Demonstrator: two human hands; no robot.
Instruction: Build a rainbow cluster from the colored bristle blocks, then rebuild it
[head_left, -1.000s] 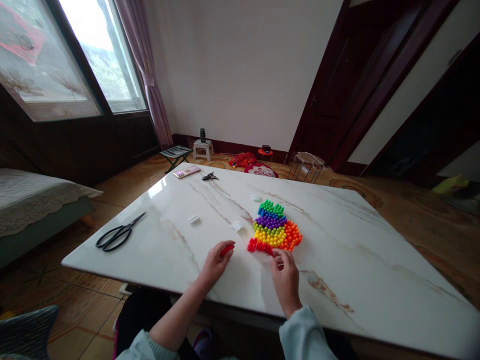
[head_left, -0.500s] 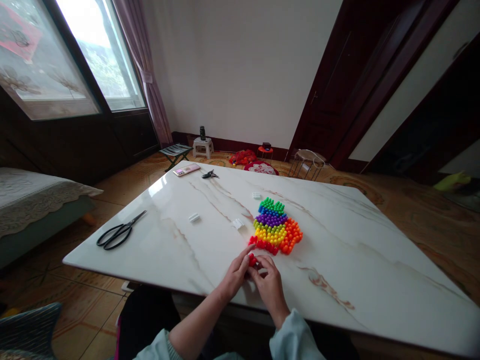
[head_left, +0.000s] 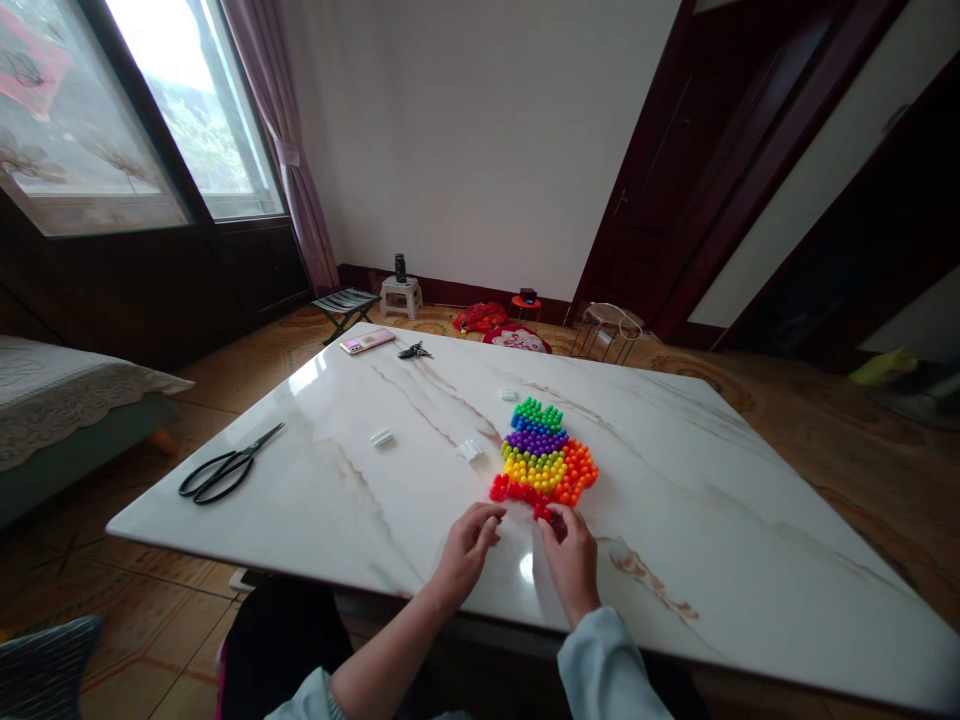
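A cluster of bead-like pegs (head_left: 544, 454) lies on the white marble table (head_left: 712, 520), in bands of green, blue, purple, yellow, orange and red. My right hand (head_left: 570, 558) pinches a small red piece (head_left: 541, 513) against the cluster's near red edge. My left hand (head_left: 469, 545) rests on the table just left of it, fingers loosely curled. Nothing shows in my left hand, and its fingertips lie a little short of the red row (head_left: 501, 490).
Three small white clips (head_left: 470, 449), (head_left: 382, 437), (head_left: 508, 393) lie left of and behind the cluster. Black scissors (head_left: 225, 470) are at the table's left edge, a pink phone (head_left: 365, 342) and keys (head_left: 412, 351) at the far corner. A bed (head_left: 67, 400) stands at left.
The red piece went from my left hand to my right as the hands met near the table's front edge. My right hand then carried it forward to the cluster's red edge.
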